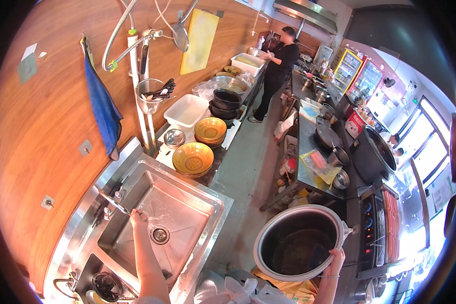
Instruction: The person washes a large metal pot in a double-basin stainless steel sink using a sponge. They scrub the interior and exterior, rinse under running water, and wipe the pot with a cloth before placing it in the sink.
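Observation:
My left hand [139, 218] is closed around the end of the metal faucet spout [114, 201] over a stainless steel sink basin [190, 212]. Water shows on the basin floor beside that hand, near the round drain strainer [160, 235]. On the other side, my right hand [336, 260] grips the rim of a large deep pot [264, 243] with a dark inside and a pale metal rim. The pot is tilted, its mouth facing up at me. Its bottom looks wet, but I cannot tell how much liquid it holds.
Stacked amber bowls [193, 159], black bowls [226, 100] and a white tub [186, 110] stand past the sink. A blue cloth [100, 106] hangs on the wall. A steel worktable [307, 140] runs along the right. Farther down the aisle [239, 163] stands a person [283, 60].

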`<state>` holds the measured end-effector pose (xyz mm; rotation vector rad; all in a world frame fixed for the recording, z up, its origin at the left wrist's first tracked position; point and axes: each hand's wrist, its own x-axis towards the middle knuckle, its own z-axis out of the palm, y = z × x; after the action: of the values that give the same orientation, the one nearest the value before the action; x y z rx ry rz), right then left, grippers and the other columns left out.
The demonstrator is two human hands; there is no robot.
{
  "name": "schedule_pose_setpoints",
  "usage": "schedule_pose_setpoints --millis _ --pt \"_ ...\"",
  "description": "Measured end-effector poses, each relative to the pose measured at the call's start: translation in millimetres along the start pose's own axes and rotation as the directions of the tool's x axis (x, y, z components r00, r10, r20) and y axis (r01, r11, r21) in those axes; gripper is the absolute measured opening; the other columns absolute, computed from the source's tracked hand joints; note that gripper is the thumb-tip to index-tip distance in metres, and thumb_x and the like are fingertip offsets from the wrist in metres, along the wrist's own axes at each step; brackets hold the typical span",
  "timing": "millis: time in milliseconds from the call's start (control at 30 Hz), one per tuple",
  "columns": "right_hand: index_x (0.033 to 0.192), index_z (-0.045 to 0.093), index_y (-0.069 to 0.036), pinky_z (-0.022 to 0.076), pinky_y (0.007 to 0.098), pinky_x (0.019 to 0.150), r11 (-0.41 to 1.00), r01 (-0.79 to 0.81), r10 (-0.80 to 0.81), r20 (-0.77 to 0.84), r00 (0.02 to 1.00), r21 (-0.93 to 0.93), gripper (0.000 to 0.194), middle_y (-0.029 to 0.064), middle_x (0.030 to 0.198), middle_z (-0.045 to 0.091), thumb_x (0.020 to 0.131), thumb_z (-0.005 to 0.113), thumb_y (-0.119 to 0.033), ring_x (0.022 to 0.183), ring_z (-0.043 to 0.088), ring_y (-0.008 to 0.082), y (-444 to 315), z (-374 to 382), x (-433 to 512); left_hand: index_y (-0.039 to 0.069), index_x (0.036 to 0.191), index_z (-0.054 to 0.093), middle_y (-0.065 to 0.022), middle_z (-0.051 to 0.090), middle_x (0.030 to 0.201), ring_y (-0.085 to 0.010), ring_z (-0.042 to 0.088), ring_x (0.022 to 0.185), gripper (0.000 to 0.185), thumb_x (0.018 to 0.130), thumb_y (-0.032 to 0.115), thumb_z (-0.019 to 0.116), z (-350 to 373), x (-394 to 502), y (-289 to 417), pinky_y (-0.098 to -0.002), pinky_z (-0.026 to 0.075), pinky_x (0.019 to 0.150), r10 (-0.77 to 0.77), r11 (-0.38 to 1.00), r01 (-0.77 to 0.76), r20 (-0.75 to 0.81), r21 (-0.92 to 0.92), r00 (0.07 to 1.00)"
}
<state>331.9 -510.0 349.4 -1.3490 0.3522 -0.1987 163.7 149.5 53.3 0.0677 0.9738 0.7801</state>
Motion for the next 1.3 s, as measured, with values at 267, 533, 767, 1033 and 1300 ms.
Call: schedule_pose_setpoints --millis 267,533,767,1033,1300 --pt "0.070 0.050 -0.007 0.0384 0.0248 0.068 0.990 0.081 -0.069 0.104 0.992 -0.113 0.011 -0.0004 0.072 0.047 0.060 0.051 -0.011 0.073 0.045 0.0128 12.6 -14.1 11.3 0.011 0.080 0.054 -0.0038 0.056 0.071 -0.0168 0.054 0.057 0.004 0.083 0.008 0.053 -16.5 -37.6 -22.5 -0.0338 0.048 0.050 0.258 0.844 -0.354 0.274 0.403 0.926" --pt "0.082 0.061 0.004 0.0456 0.0385 0.066 0.876 0.231 -0.207 0.102 0.973 -0.423 0.022 0.0144 0.083 0.055 0.063 0.057 -0.008 0.077 0.053 0.0266 11.0 7.2 -3.1 0.014 0.078 0.054 -0.0005 0.055 0.060 -0.0153 0.052 0.046 0.025 0.079 0.035 0.066 -10.6 -51.3 -0.6 -0.0305 0.039 0.037 0.253 0.925 -0.246 0.013 0.290 0.967" --pt "0.086 0.059 0.004 0.0438 0.0378 0.062 0.867 0.165 -0.145 0.079 0.986 -0.471 0.028 0.0151 0.086 0.053 0.061 0.056 -0.007 0.076 0.051 0.0265 1.6 31.8 -15.6 0.011 0.092 0.056 -0.0032 0.062 0.070 -0.0146 0.056 0.051 0.014 0.082 0.019 0.064 5.5 -63.3 9.0 -0.0289 0.041 0.037 0.296 0.920 -0.339 0.218 0.198 0.930" --pt "0.085 0.062 0.004 0.0423 0.0358 0.063 0.857 0.079 -0.058 0.058 0.997 -0.508 0.027 0.0121 0.078 0.053 0.067 0.055 -0.015 0.067 0.050 0.0234 18.6 38.5 -0.3 0.011 0.098 0.053 -0.0090 0.064 0.076 -0.0284 0.063 0.072 0.030 0.077 0.027 0.068 -29.5 -47.4 51.1 -0.0402 0.049 0.057 0.715 0.058 -0.279 0.155 0.959 0.682" --pt "0.085 0.062 0.004 0.0422 0.0361 0.063 0.845 0.099 -0.069 0.076 0.995 -0.525 0.027 0.0123 0.077 0.054 0.068 0.055 -0.016 0.066 0.049 0.0236 18.7 46.0 -7.9 0.014 0.092 0.064 -0.0105 0.061 0.095 -0.0319 0.062 0.084 0.018 0.078 0.023 0.059 -70.3 -50.1 149.4 -0.0419 0.051 0.071 0.709 -0.388 -0.063 0.341 0.919 0.617"
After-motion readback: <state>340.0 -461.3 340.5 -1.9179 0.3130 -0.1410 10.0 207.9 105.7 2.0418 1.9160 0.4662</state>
